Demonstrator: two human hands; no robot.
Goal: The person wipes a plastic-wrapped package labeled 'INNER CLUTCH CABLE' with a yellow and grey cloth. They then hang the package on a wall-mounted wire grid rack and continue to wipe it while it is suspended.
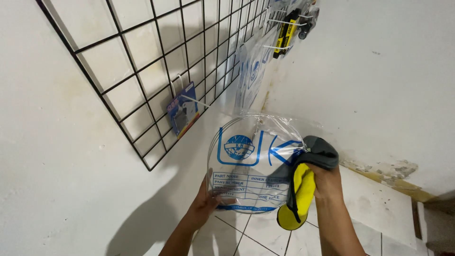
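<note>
My left hand holds the lower left edge of a clear plastic bag with blue printing; a coiled thin wire cable shows inside it. My right hand grips a yellow and grey cloth and presses it against the bag's right side. The cloth's yellow part hangs down below my fist, its grey part folds over the top. Both hands are in front of a white wall corner.
A black wire grid panel hangs on the left wall with a small blue packet on a hook. More clear bags and a yellow-black packaged item hang farther along. White floor tiles lie below.
</note>
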